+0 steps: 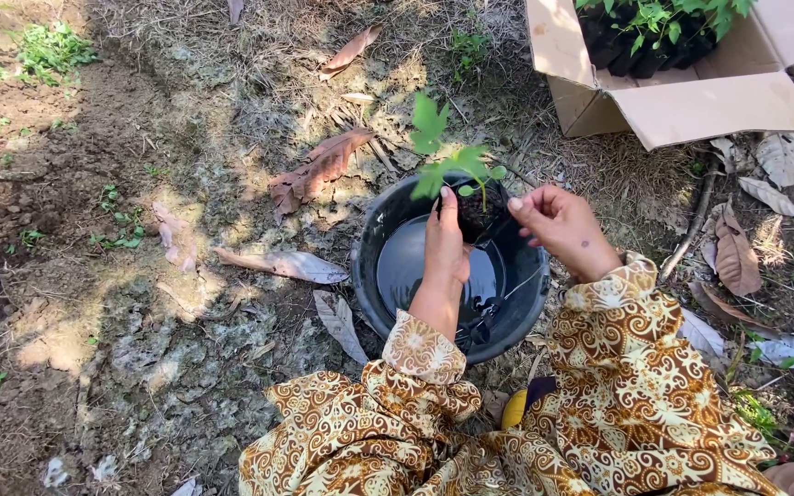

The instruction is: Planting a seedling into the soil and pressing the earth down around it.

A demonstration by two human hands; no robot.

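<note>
A small green seedling (443, 156) in a black nursery bag (477, 213) is held over a black bucket (374, 230) with dark water in it. My left hand (446, 253) grips the bag from the left side, fingers wrapped round it. My right hand (558, 225) touches the bag's right edge with its fingertips pinched. Both arms wear brown and cream patterned sleeves. The lower part of the bag is hidden behind my left hand.
An open cardboard box (691, 106) with several more seedlings in black bags stands at the top right. Dry brown leaves (319, 170), dry grass and bare soil lie around the bucket. Small weeds (48, 50) grow at the top left.
</note>
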